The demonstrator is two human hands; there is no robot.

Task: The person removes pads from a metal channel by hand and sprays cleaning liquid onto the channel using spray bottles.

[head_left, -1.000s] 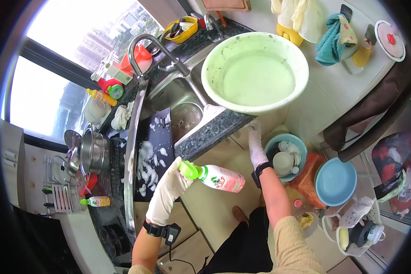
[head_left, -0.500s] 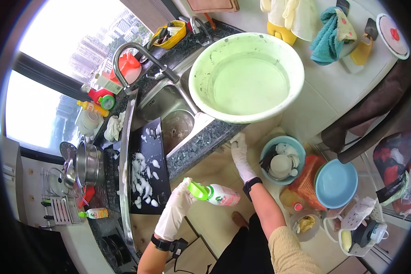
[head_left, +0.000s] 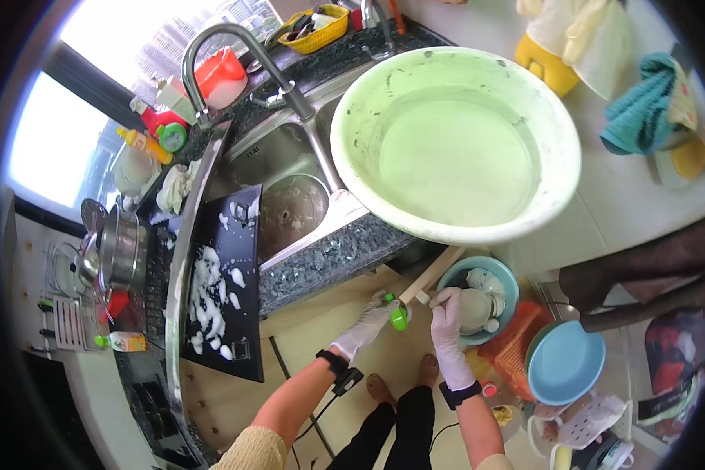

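Note:
My left hand (head_left: 372, 321), in a white glove, is closed around a spray bottle (head_left: 399, 315). Only the bottle's green top shows clearly, beside the outer end of an open cabinet door (head_left: 432, 274) under the counter. My right hand (head_left: 446, 313), also gloved, has its fingers curled at a small knob on the door's near side; the exact grip is partly hidden. Just beyond that hand sits a blue basin (head_left: 511, 294) with white dishes (head_left: 475, 310) in it. To the left, a black panel (head_left: 247, 313) spotted with white foam leans by the sink.
A large pale green tub (head_left: 352, 149) of cloudy water stands on the counter beside the steel sink (head_left: 278, 157) and tap (head_left: 247, 33). On the floor at right are another blue basin (head_left: 568, 364), a red-orange basket (head_left: 517, 341) and a white rack (head_left: 595, 423).
The cabinet door has swung open. My right hand has come back toward me with it, and my left hand has carried the spray bottle right, to the door's edge. The view has shifted.

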